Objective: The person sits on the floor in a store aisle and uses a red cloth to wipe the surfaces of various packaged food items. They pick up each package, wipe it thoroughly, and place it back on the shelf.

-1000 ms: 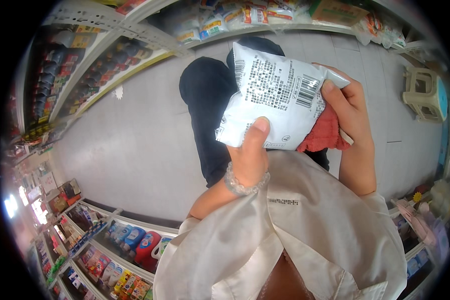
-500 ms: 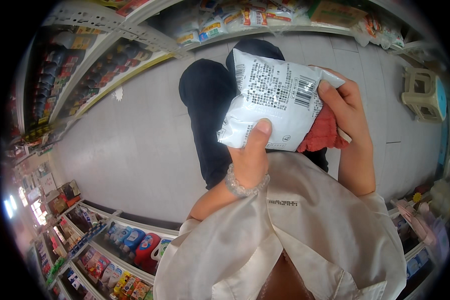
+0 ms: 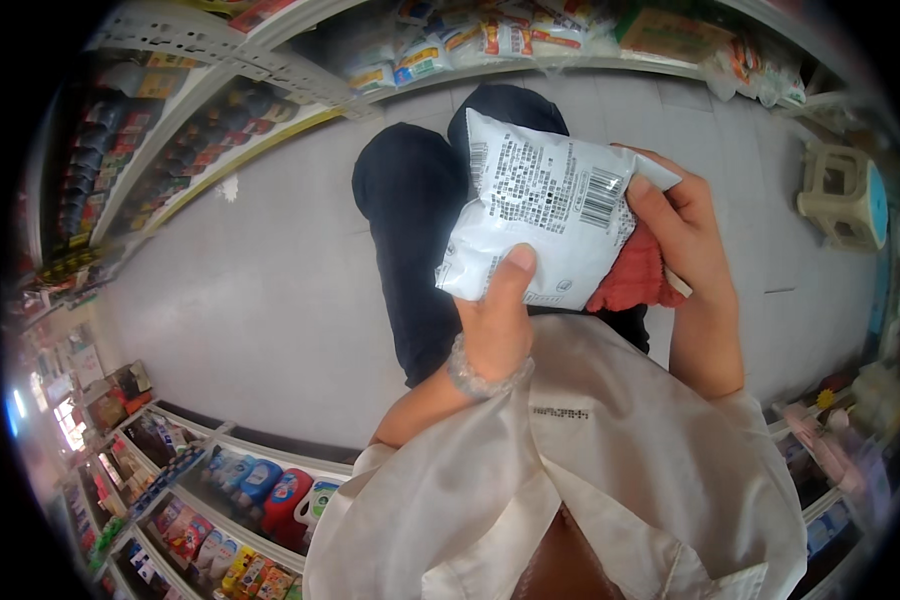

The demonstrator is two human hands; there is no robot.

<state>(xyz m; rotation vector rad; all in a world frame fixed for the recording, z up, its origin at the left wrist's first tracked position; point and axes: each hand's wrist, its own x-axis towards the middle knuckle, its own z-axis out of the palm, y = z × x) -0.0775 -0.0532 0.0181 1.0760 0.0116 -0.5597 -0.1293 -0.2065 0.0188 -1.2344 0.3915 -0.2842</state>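
Between stocked shelves (image 3: 205,38), above a pair of dark-trousered knees (image 3: 402,180), a person in a pale shirt (image 3: 630,440) holds a white packet (image 3: 535,215) printed with a barcode, its printed side facing up. The left hand (image 3: 500,315), a clear beaded bracelet (image 3: 470,371) at its wrist, grips the packet's lower-left part, thumb on top. The right hand (image 3: 682,225) pinches the upper-right corner. Red fabric (image 3: 628,275) shows beneath the packet, beside the right hand; whether that hand holds it too cannot be told. A beige stool (image 3: 832,185) stands on the floor (image 3: 240,310) at right.
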